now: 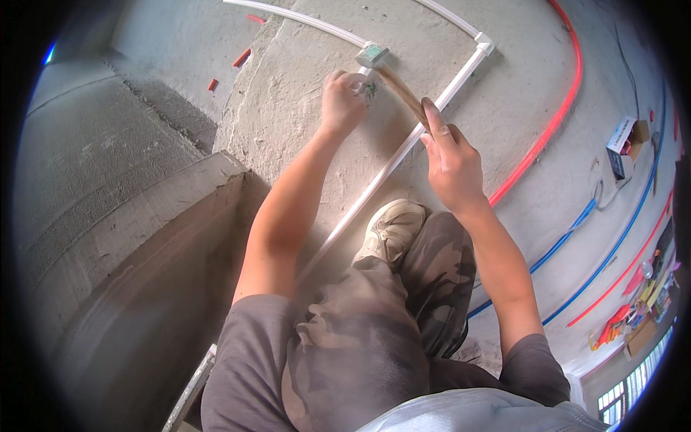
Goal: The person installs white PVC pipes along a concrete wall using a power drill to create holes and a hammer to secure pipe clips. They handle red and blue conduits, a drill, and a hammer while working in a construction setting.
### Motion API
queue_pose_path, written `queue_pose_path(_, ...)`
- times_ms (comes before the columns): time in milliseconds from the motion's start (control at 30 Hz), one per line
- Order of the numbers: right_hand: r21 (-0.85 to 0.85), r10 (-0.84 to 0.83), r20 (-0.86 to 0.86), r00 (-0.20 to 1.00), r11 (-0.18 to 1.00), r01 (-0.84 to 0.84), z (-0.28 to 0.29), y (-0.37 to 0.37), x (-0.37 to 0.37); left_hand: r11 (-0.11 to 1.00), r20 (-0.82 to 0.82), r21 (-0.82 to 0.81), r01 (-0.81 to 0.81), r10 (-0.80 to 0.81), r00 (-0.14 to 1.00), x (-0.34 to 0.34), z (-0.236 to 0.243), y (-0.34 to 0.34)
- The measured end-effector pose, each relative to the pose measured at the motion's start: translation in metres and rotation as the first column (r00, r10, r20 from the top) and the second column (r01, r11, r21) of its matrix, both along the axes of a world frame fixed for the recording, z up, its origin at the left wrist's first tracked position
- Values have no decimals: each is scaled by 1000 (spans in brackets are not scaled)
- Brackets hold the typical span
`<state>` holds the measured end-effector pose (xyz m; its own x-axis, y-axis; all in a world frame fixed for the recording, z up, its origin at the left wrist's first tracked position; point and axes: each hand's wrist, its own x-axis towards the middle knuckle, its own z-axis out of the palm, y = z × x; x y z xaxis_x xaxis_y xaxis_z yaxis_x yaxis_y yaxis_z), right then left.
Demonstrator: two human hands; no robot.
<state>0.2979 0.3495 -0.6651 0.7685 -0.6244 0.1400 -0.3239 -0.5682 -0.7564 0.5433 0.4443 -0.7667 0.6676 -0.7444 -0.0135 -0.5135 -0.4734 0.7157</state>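
Observation:
My right hand (pixel 453 165) grips the wooden handle of a hammer (pixel 404 93), index finger stretched along it. Its blocky, greenish head (pixel 372 55) is over the white pipe running away along the floor. Just below the head, my left hand (pixel 344 104) is closed in a pinch beside that pipe. A small greenish bit shows at its fingertips, too small to name. Another white pipe (pixel 389 167) runs diagonally beneath the hammer handle and past my shoe, up to a white elbow fitting (pixel 484 45) at the far end.
A concrete ledge (pixel 209 180) drops off at my left. A red pipe (pixel 551 133) curves along the floor on the right, with blue pipes (pixel 576 223) beyond. An open carton (pixel 625 147) stands farther right, near a pile of tools and bags (pixel 633 309). Red offcuts (pixel 242 57) lie far left.

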Motion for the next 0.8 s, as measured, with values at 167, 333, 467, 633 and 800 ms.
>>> queue_pose_path(167,21,25,28,999,999,-26,19,2,4,966,-285,-37,-254,234,930,9,-2,7)
queue_pose_path(333,-42,121,-259,958,990,-136,-3,3,7,951,-559,46,-304,277,782,18,2,15)
queue_pose_path(467,-31,116,-421,899,989,-142,-40,-5,-4,947,-574,22,-319,273,772,27,3,12)
queue_pose_path(633,28,33,95,995,999,-36,-10,3,-1,953,-602,17,-302,251,758,24,2,18)
queue_pose_path(800,9,190,-501,844,977,-214,-43,-7,10,950,-533,69,-304,293,794,16,4,22)
